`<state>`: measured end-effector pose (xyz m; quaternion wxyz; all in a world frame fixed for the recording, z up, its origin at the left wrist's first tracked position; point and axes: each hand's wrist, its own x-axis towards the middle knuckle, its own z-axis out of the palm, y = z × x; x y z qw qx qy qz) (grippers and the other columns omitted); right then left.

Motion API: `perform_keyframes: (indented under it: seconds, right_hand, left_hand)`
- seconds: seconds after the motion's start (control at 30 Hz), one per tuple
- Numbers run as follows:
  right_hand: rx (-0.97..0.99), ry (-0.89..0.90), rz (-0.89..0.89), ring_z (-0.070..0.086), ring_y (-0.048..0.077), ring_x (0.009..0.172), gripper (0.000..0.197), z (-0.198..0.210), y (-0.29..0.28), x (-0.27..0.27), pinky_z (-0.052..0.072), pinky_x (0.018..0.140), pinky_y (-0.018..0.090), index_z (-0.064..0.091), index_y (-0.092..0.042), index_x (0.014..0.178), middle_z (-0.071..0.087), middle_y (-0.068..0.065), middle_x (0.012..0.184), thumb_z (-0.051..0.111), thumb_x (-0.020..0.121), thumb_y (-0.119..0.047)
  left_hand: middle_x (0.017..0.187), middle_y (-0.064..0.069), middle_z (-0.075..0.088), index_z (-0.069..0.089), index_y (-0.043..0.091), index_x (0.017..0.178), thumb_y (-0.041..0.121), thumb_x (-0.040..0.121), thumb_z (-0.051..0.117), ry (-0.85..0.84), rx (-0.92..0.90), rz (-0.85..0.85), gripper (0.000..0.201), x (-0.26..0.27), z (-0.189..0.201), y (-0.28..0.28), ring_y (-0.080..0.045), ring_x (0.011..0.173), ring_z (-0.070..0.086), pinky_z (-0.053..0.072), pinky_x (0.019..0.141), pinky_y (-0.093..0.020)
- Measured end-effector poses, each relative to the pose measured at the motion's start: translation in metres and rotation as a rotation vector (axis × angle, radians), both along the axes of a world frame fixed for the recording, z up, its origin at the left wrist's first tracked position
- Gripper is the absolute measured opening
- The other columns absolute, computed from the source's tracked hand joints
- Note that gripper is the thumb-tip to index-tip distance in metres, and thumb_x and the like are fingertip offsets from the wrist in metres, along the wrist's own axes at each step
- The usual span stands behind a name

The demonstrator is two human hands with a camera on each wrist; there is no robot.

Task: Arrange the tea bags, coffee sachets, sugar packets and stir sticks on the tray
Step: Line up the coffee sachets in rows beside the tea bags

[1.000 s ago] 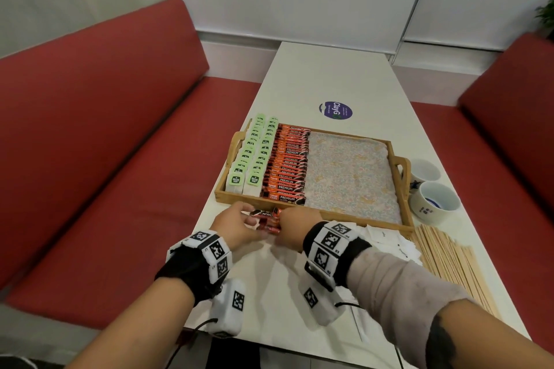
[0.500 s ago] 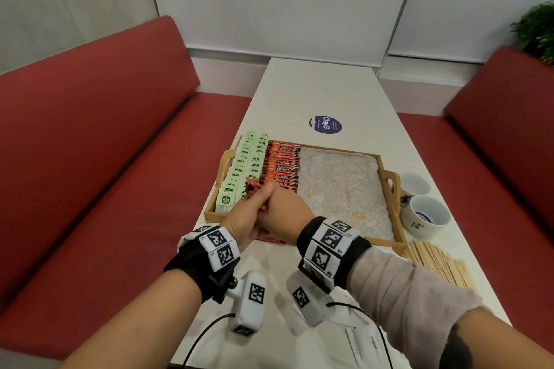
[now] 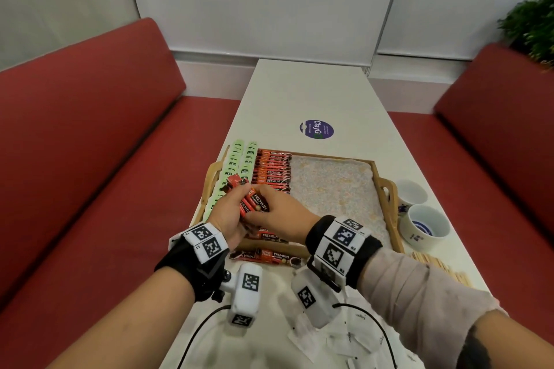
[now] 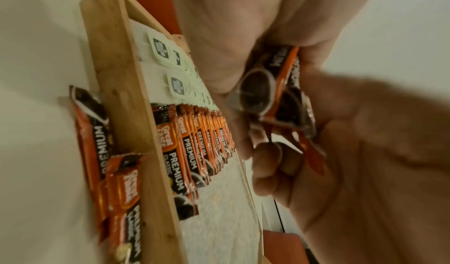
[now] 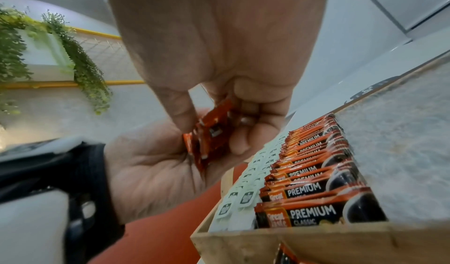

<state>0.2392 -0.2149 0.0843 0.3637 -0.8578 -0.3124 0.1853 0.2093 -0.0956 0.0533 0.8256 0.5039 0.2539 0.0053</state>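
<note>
Both hands meet above the near-left corner of the tray. The left hand [image 3: 228,213] curls its fingers round a small bunch of red-and-black foil coffee sachets [image 3: 254,204], and the right hand [image 3: 280,213] pinches the same bunch from the other side with thumb and fingertips. Below them, in the shallow wooden tray with cut-out handles [image 3: 386,189], a row of matching sachets [image 3: 272,171] lies beside two rows of pale green tea bags [image 3: 239,159] along the left wall. The speckled liner [image 3: 332,189] to the right lies bare. Two more sachets [image 3: 263,256] rest on the white table [image 3: 308,93] against the tray's near rim.
</note>
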Motion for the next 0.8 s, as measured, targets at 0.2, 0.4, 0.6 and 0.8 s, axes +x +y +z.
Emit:
perform_keyframes:
  seconds: [0.2,0.4,0.6,0.8]
  right_hand:
    - [0.085,0.012,-0.109,0.06,0.013,0.083,0.032,-0.002,0.0,0.023,0.05,0.08,0.03,0.055,-0.015,0.124,0.063,-0.003,0.101,0.06,0.092,-0.019]
    - [0.132,0.085,-0.224,0.05,0.009,0.051,0.021,-0.011,0.003,0.055,0.046,0.052,0.023,0.056,-0.018,0.075,0.053,-0.006,0.063,0.076,0.079,-0.02]
    - [0.101,0.059,-0.239,0.057,0.013,0.061,0.017,-0.014,0.001,0.093,0.054,0.068,0.031,0.059,-0.022,0.075,0.061,-0.002,0.07,0.069,0.085,-0.013]
    - [0.027,-0.057,-0.344,0.056,0.009,0.064,0.009,-0.016,-0.004,0.151,0.045,0.063,0.017,0.068,-0.011,0.089,0.061,-0.004,0.07,0.067,0.084,-0.004]
  left_hand:
    - [0.109,-0.016,0.069,0.063,0.009,0.117,0.024,0.093,0.057,-0.099,-0.015,-0.005,0.029,0.013,0.002,0.013,-0.028,0.086,0.07,0.054,0.073,-0.041]
    - [0.109,-0.018,0.068,0.058,0.008,0.121,0.028,0.076,0.071,-0.111,0.097,0.062,0.052,0.031,-0.002,0.028,-0.031,0.085,0.069,0.056,0.062,-0.039]
    - [0.086,-0.008,0.073,0.061,0.006,0.101,0.021,0.089,0.062,-0.058,0.136,0.069,0.019,0.052,-0.006,0.04,-0.019,0.072,0.071,0.057,0.068,-0.042]
    - [0.09,-0.008,0.071,0.06,0.006,0.097,0.02,0.09,0.062,-0.044,0.199,0.053,0.016,0.078,-0.009,0.058,-0.017,0.071,0.071,0.056,0.072,-0.044]
